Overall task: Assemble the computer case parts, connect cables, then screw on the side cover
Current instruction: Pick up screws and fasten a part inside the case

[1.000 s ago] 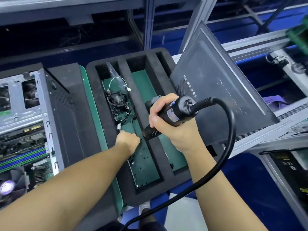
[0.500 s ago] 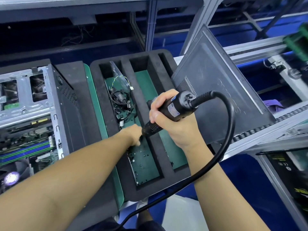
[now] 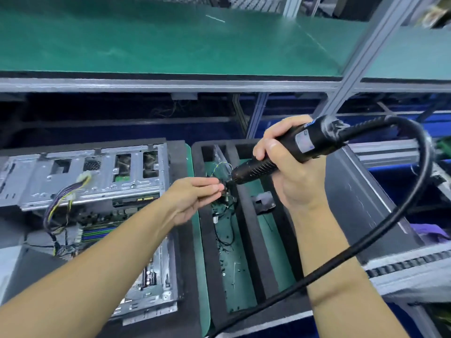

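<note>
Computer case (image 3: 97, 181) lies open at the left of the head view, just beside the black foam tray (image 3: 247, 228). The right hand (image 3: 295, 181) is wrapped round the corded screwdriver (image 3: 288, 150). Its tip meets the bunched fingertips of the left hand (image 3: 192, 198) above the tray; whether they pinch anything cannot be told.

Gripped in the right hand's fingers (image 3: 264, 148), the screwdriver (image 3: 305, 142) is matt black plastic with a ribbed nose, its cable (image 3: 428, 157) smooth rubber; below them is the matt foam tray (image 3: 246, 228), and to their left the dull bare-metal case (image 3: 102, 181).
</note>
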